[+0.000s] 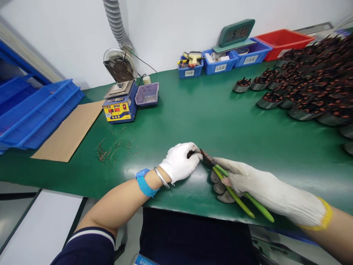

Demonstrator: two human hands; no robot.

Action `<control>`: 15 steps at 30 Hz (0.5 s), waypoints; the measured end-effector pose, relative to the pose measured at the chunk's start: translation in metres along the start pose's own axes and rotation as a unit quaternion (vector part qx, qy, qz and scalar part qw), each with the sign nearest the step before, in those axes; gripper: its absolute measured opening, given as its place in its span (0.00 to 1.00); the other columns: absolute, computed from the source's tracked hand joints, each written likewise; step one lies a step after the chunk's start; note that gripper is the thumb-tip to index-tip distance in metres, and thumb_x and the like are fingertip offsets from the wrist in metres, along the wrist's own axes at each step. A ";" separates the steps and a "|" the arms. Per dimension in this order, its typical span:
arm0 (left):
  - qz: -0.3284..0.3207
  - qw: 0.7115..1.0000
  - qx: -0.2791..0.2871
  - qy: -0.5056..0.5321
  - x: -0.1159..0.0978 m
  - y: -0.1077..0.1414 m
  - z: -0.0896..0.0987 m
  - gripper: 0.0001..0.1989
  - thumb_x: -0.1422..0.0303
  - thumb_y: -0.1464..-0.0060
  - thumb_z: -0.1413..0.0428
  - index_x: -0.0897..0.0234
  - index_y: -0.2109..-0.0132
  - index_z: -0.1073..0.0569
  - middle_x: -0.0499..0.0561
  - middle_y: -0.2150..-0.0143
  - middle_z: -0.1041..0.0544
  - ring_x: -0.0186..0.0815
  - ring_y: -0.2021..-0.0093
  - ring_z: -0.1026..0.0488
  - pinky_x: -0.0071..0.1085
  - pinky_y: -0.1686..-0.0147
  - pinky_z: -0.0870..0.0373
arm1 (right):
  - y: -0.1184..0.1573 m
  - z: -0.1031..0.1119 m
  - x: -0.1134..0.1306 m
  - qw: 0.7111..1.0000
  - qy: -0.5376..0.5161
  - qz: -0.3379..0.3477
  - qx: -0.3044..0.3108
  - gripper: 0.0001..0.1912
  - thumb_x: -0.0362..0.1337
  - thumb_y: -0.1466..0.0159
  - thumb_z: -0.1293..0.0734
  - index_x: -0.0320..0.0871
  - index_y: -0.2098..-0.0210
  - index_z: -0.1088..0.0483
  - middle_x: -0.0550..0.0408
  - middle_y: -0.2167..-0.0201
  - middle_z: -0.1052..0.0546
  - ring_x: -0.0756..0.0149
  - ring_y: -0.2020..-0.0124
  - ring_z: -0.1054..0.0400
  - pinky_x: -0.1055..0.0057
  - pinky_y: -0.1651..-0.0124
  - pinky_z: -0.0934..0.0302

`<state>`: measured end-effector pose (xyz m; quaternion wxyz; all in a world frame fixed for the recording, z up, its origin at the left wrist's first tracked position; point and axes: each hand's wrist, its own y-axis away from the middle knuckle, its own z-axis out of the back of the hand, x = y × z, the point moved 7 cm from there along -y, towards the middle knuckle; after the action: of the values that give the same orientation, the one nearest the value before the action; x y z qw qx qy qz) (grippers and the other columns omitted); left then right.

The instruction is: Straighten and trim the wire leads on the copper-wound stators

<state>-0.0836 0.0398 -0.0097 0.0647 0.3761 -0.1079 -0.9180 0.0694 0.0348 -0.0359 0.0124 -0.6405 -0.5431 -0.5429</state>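
My left hand [179, 162], in a white glove, is closed with its fingertips pinched together. A small dark part shows between the fingers, too covered to name. In my right hand [252, 180], gloved in white with a yellow cuff, is a pair of green-handled cutting pliers [237, 200]. The fingers wrap around the handles, and the dark jaws point at the left fingertips, very close to them. To the left on the green table [179, 110] lie thin copper-coloured wire offcuts [110, 149].
A solder pot [118, 106] stands back left beside a purple tray [147, 94], under a grey duct [113, 20]. Blue bins [220, 66], a red bin [284, 40] and a clock [237, 32] line the wall. Many wound metal-ringed parts [306, 106] crowd the right; blue crates [41, 110] stand left.
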 end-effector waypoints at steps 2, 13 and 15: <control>-0.003 1.000 0.000 -0.001 0.000 0.000 0.000 0.05 0.68 0.38 0.48 0.59 0.63 0.29 0.45 0.69 0.23 0.36 0.65 0.26 0.30 0.62 0.32 | 0.000 -0.001 0.001 1.000 0.006 0.004 -0.002 0.39 0.39 0.50 0.27 0.43 0.39 0.34 0.59 0.70 0.35 0.69 0.72 0.37 0.70 0.72 0.41; 0.003 0.974 0.012 -0.226 -0.003 0.009 0.032 0.35 0.40 0.63 0.33 0.59 0.54 0.25 0.55 0.55 0.21 0.50 0.57 0.22 0.41 0.58 0.25 | 0.005 -0.003 0.006 0.998 0.053 0.019 -0.008 0.24 0.41 0.51 0.27 0.44 0.55 0.31 0.61 0.73 0.35 0.72 0.76 0.41 0.72 0.75 0.41; 0.041 0.959 0.039 -0.278 0.007 0.010 0.042 0.38 0.38 0.70 0.32 0.60 0.56 0.24 0.55 0.61 0.21 0.52 0.61 0.21 0.41 0.63 0.24 | 0.014 0.011 0.008 0.997 0.047 0.039 -0.037 0.29 0.42 0.53 0.26 0.43 0.53 0.32 0.60 0.73 0.34 0.71 0.76 0.40 0.72 0.76 0.42</control>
<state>-0.1175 0.0348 0.0173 0.0548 0.1036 -0.1725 -0.9780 0.0854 0.0410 -0.0268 0.0354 -0.6351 -0.4956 -0.5914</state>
